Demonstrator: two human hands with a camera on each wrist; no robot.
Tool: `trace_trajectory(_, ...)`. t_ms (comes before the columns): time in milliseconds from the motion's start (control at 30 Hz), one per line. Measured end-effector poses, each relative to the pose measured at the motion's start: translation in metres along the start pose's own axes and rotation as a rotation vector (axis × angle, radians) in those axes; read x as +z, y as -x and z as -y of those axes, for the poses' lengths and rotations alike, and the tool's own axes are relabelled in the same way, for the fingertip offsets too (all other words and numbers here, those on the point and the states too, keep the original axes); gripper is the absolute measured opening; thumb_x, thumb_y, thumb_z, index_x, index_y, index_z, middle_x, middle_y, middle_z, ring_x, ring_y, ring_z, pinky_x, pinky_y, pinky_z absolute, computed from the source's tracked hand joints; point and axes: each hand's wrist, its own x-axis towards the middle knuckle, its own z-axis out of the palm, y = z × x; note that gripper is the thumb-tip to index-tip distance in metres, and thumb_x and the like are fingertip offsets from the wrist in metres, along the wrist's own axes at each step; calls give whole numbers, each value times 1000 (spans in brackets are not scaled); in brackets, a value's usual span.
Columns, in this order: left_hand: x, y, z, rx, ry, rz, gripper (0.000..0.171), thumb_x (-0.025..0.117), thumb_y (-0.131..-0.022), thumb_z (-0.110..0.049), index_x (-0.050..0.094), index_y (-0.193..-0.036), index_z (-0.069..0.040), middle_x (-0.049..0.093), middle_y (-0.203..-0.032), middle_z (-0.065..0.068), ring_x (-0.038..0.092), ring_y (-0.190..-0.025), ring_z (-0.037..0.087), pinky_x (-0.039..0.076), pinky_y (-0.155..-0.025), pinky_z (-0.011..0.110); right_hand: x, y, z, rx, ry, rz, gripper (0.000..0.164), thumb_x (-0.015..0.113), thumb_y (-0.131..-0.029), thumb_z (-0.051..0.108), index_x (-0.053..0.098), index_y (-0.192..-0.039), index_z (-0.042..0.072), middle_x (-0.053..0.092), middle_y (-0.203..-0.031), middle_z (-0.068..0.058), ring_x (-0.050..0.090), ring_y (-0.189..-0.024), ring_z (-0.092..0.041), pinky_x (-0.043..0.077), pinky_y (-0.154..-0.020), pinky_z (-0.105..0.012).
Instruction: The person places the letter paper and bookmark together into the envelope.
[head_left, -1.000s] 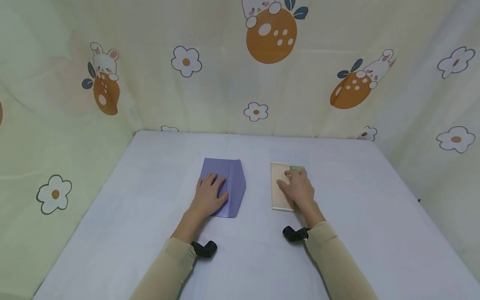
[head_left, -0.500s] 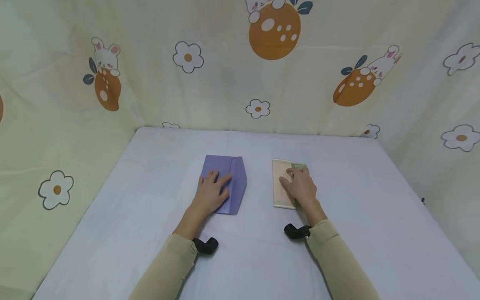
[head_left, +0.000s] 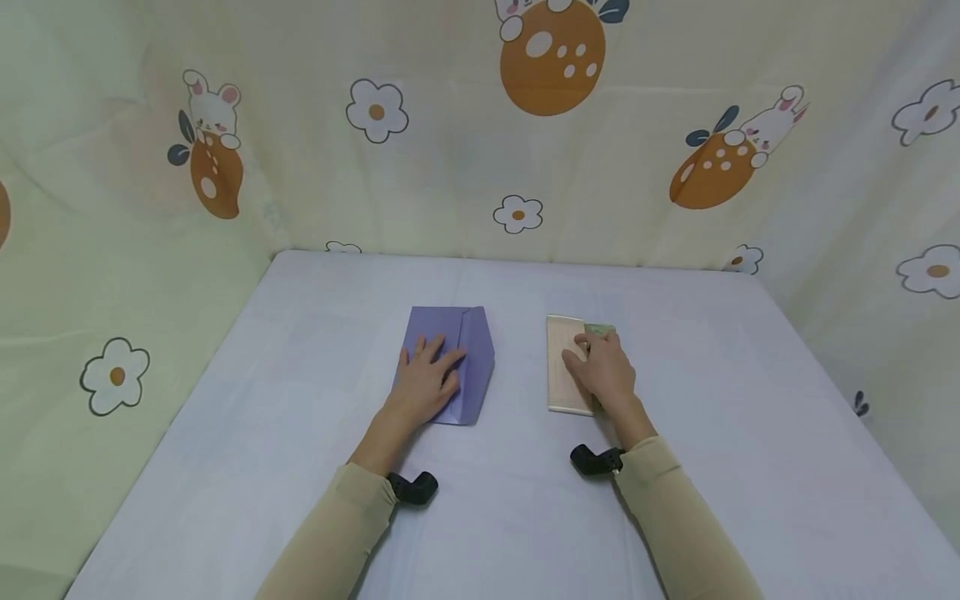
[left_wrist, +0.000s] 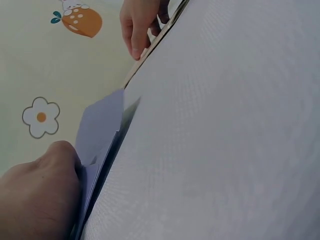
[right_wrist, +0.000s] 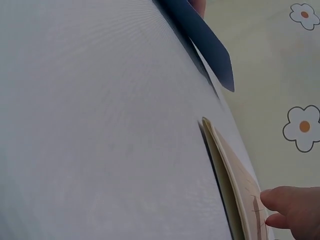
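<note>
A purple envelope (head_left: 477, 358) lies on the white table with its flap opened out to the right. My left hand (head_left: 422, 387) rests palm down on it, fingers spread across the paper. In the left wrist view the flap (left_wrist: 102, 120) tilts up from the tabletop. To the right lies a beige, thin folded packet (head_left: 564, 367) with layered edges and a green strip (head_left: 600, 329) along its right side. My right hand (head_left: 606, 371) lies over that side, fingers bent loosely. The right wrist view has its fingertips (right_wrist: 272, 197) touching the packet's printed face (right_wrist: 245, 190).
The white cloth-covered table (head_left: 495, 517) extends around both things. Behind it hangs a cream curtain (head_left: 442, 183) printed with flowers and rabbits. A black wrist camera (head_left: 412, 488) sticks out by the left sleeve, another black camera (head_left: 596, 460) by the right.
The head view has dipped a little and the scene sits slightly higher. My left fingers lie slightly nearer the envelope's crease; my right hand stays over the packet.
</note>
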Motion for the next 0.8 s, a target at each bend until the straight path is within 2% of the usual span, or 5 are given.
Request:
trace_trajectory(200,0,0,0,2,6,-41,42,48,-90,-34,55,-130,-23,39,-148,15,30,-137,48,24,-106,68,-1,0,0,-8,-1,-5,46,56,-91,40,58,-128,12,50,-118,-19,57,-93,-34,50,-68,-46)
trace_trajectory(300,-1,-1,-1,7,1,-40,44,53,-89,-39,55,-129,-23,40,-148,15,30,-137,48,24,-105,68,-1,0,0,-8,-6,-4,46,56,-91,40,57,-128,12,50,-118,-19,57,-93,-35,49,-69,-47)
trace_trajectory(467,-4,0,-1,2,-13,-21,50,57,-86,-48,54,-129,-22,39,-148,15,30,-137,47,25,-106,67,-2,2,3,-14,-9,3,48,56,-91,40,55,-130,11,49,-123,-22,57,-100,-38,50,-73,-50)
trace_trajectory(800,-6,-2,-3,-29,-3,-11,55,60,-84,-52,53,-128,-21,40,-147,16,33,-136,46,25,-106,66,-5,3,3,2,12,12,52,55,-91,41,52,-134,10,38,-137,-29,53,-110,-46,49,-79,-56)
